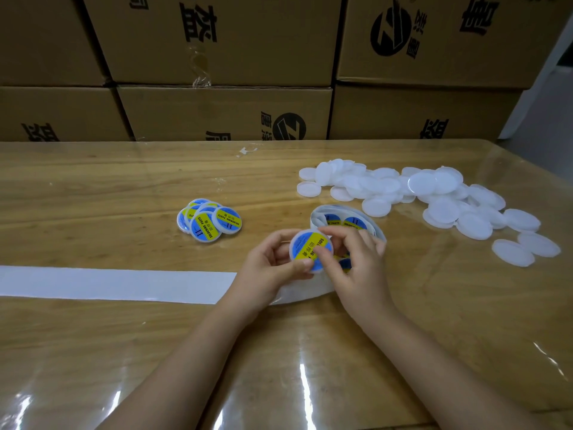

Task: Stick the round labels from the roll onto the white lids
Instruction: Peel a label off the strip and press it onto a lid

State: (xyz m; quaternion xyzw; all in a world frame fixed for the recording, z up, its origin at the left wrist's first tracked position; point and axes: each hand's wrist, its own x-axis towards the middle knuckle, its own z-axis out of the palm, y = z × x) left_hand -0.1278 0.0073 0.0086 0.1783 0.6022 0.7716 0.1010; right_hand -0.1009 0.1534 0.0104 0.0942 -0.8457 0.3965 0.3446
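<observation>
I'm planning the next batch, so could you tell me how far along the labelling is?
A few labelled lids lie finished. The left hand holds another lid while the right hand presses its label on. The big pile of plain lids is left.

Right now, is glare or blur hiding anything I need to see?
Head view: glare streaks on the table near the bottom edge; the lid between the left hand and right hand is sharp, its label legible; the pile of blank lids looks washed out; boxes bend from wide-angle distortion.
</observation>
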